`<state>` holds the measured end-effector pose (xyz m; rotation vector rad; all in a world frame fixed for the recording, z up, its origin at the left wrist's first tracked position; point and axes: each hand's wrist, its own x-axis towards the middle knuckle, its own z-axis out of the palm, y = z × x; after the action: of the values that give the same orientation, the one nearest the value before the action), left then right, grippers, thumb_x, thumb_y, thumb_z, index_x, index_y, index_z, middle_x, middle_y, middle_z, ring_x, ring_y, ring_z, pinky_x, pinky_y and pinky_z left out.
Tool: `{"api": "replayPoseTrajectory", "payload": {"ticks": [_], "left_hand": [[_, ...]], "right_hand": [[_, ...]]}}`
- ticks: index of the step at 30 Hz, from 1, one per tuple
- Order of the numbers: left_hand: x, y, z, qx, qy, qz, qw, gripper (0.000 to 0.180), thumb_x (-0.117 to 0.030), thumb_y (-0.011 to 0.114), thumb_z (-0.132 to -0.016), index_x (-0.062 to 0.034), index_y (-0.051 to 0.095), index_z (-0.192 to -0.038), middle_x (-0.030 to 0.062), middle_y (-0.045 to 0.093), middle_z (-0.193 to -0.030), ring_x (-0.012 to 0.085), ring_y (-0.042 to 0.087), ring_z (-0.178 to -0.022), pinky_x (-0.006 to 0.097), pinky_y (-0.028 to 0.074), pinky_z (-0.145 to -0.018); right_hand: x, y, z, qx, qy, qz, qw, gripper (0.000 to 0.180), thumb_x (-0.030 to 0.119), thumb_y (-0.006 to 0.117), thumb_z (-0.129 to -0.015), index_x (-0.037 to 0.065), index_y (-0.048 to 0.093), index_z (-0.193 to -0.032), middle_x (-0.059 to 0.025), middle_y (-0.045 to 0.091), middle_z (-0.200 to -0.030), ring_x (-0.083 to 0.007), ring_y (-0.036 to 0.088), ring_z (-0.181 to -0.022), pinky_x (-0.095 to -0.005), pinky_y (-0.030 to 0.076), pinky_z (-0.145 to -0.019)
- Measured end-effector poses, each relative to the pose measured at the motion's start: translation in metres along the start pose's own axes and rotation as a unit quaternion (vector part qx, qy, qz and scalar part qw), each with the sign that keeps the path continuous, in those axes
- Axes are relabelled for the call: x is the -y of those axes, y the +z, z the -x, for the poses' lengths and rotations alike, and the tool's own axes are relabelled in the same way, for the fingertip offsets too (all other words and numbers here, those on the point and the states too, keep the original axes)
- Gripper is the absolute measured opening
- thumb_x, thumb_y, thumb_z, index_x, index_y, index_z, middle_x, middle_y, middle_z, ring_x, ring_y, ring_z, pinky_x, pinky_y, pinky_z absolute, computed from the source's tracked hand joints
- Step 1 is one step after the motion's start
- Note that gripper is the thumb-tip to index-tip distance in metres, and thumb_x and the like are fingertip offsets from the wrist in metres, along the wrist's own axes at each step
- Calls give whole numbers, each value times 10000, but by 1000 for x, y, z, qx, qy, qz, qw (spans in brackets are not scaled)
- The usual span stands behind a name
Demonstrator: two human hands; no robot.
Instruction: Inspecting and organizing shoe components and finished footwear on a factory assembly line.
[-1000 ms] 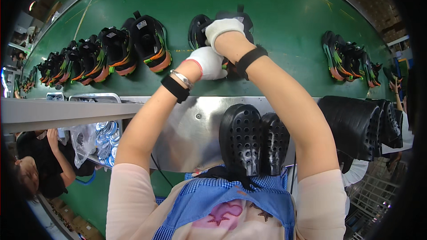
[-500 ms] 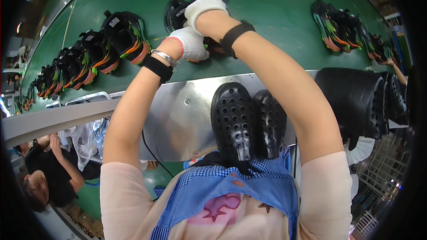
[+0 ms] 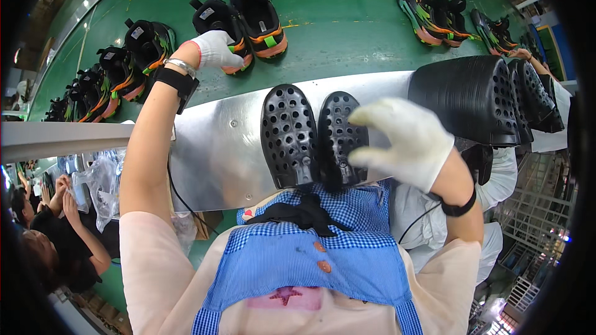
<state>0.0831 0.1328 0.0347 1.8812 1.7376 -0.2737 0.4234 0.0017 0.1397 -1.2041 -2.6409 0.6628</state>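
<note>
A pair of black sneakers with orange soles and green accents stands toe-down on the green conveyor belt, just beyond the belt's near edge, as a worker's gloved left hand rests on the nearer shoe of the pair, fingers curled over its side in a light grip. The pair appears set in place on the belt, the hand not yet clear of it.

The right hand, also in a white cotton glove, hangs over the metal counter with fingers spread and nothing in them. It hovers just beside two perforated black sole moulds lying side by side at the counter's near edge, which look untouched and, by the look of things, are what remains to be handled.

More sneakers of the same kind line the belt: a row stretches off toward its left end, and another cluster sits well apart toward the right. A stack of black perforated moulds occupies the counter's right end, where another person's hand reaches in at the belt's edge. Below the counter's left side, a second co-worker handles clear plastic bags.
</note>
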Motion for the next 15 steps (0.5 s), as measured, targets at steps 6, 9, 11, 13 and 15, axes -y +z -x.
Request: {"api": "replayPoseTrajectory", "payload": {"ticks": [6,9,11,13,15], "left_hand": [[-17,1,21,-29,6,-35,999,573,-377,733,-718,5,650,-1136,207,658,-1101,316,629,-1025,365,480,-914],[-21,2,38,-127,30,-125,984,550,-357,672,-776,-48,609,-1227,148,593,-1217,323,549,-1147,382,421,-1015],[-21,7,46,-184,66,-106,975,520,-345,660,-791,-47,616,-1214,147,597,-1211,321,551,-1143,384,420,-1015],[-26,10,57,-256,120,-77,956,447,-314,629,-830,-36,629,-1180,144,602,-1199,318,561,-1123,392,430,-998],[-35,8,66,-248,136,-54,958,443,-314,628,-834,-28,631,-1172,145,603,-1197,318,566,-1115,391,436,-989]], "right_hand": [[-1,34,34,3,41,33,999,592,362,823,-611,32,624,-1060,-118,614,-1068,-337,594,-950,-389,504,-858],[-4,38,33,3,33,25,999,534,359,822,-606,40,621,-984,-110,611,-1004,-317,599,-930,-394,507,-836],[-6,39,35,12,33,33,999,529,363,824,-602,41,621,-969,-108,612,-994,-314,600,-926,-395,508,-828],[-8,39,39,24,34,43,998,524,367,825,-599,41,621,-955,-107,613,-984,-312,601,-922,-395,509,-819],[-12,43,43,-64,40,31,997,512,371,825,-597,39,616,-926,-108,612,-961,-311,602,-916,-396,510,-807]]}}
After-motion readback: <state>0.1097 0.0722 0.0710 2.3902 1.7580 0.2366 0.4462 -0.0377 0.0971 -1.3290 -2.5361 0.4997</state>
